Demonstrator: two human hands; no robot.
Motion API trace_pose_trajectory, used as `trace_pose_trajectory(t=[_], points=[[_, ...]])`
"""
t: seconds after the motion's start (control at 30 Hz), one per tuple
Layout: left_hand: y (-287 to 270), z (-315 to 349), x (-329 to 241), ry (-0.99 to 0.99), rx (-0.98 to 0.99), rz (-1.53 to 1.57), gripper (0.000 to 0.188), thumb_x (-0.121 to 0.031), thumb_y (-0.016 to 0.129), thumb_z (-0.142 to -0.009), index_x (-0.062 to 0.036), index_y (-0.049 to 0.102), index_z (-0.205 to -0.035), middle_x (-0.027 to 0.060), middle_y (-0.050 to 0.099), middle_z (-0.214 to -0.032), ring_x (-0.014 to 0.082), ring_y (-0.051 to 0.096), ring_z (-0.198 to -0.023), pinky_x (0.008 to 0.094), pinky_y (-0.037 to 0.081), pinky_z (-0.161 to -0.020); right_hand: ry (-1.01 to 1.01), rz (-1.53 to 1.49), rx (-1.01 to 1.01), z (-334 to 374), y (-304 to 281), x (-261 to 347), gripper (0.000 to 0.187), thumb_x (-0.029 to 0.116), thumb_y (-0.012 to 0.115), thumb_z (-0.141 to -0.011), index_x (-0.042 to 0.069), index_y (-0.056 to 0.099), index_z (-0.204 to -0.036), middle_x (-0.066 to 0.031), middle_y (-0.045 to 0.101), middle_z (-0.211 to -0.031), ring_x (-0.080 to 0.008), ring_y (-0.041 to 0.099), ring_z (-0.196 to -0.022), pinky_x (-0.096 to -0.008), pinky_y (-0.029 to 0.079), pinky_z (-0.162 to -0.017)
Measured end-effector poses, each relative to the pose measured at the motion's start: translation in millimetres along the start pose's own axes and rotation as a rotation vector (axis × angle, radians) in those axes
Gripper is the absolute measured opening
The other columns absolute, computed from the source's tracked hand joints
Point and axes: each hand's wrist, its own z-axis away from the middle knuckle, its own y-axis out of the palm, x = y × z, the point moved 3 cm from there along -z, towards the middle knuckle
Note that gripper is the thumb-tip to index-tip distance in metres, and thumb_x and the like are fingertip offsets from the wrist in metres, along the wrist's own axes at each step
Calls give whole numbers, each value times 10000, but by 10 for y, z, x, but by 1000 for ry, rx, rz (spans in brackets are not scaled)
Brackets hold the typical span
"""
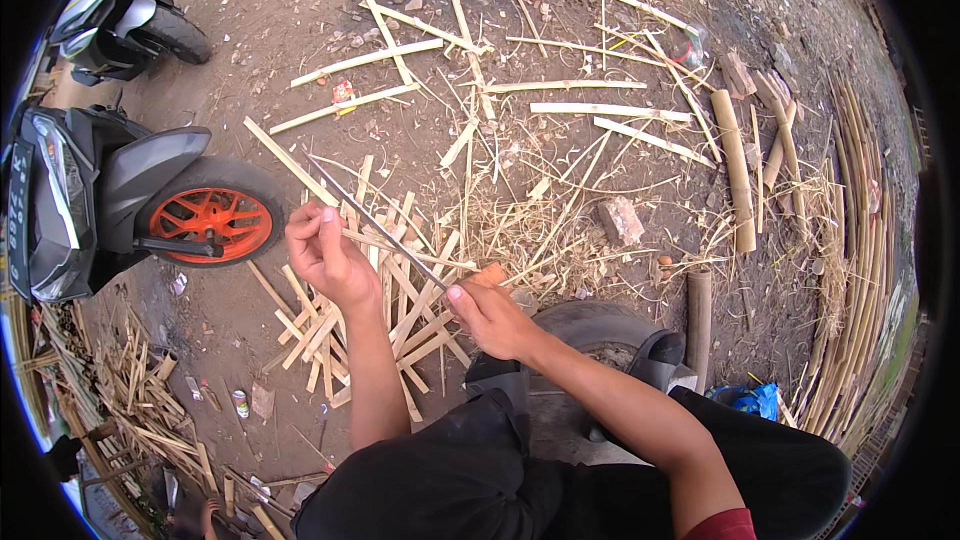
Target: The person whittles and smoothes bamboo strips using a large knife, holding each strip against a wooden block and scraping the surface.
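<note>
My left hand [335,258] is closed in a pinch, palm turned up, left of the middle. A narrow bamboo strip [410,251] runs rightward from its fingers; the grip itself is partly hidden. My right hand [490,318] is wrapped round the orange-brown handle of a long knife [385,227]. The thin dark blade points up and left, past the left hand's fingertips, and crosses over the strip. Beneath both hands lies a loose pile of split bamboo pieces [320,330].
Bamboo slats [610,110], shavings [540,230] and a brick chunk [621,221] litter the dirt ahead. Whole bamboo lengths [735,170] lie right, beside long poles [865,240]. A parked motorbike [110,195] with an orange wheel stands left. A tyre [590,325] is by my legs.
</note>
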Motion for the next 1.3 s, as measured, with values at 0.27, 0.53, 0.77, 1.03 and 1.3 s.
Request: trace_pose_trajectory(t=[0.27,0.53,0.77,1.03,1.3], points=[[-151,69,-60,-174,-57,207,162,-17,593,-901,-119,470,-869,26,489,-912,117,463,-743,288,411,-650,322,443,-67,81,77,-1052,593,427,388,-1054,-113,620,-977,-311,653,-832,-500,633,-879,-548,493,-845],[-66,182,249,-302,7,285,199,-230,460,-917,-92,362,-813,68,453,-782,148,440,-615,268,392,-566,107,175,47,-122,30,-357,582,463,406,-1044,-72,632,-1008,-329,641,-868,-486,636,-905,-540,495,-839],[-36,124,268,-307,-176,35,313,-320,387,-954,-153,285,-710,-5,284,-538,100,292,-481,250,205,-414,492,355,5,65,-76,-1478,667,516,363,-1039,-80,640,-928,-283,658,-751,-468,653,-774,-514,521,-788],[31,-243,535,-307,-281,-107,359,-334,360,-973,-155,260,-677,-17,264,-533,98,231,-462,276,161,-431,176,367,-116,-148,-137,-867,705,507,359,-1036,-131,653,-973,-348,666,-870,-502,654,-880,-522,508,-886],[-262,-180,695,-328,-180,32,350,-358,343,-975,-161,281,-692,-13,262,-509,101,247,-458,273,179,-432,530,415,51,-80,-81,-1301,736,496,310,-1050,-145,660,-956,-331,676,-865,-467,677,-880,-521,521,-862]])
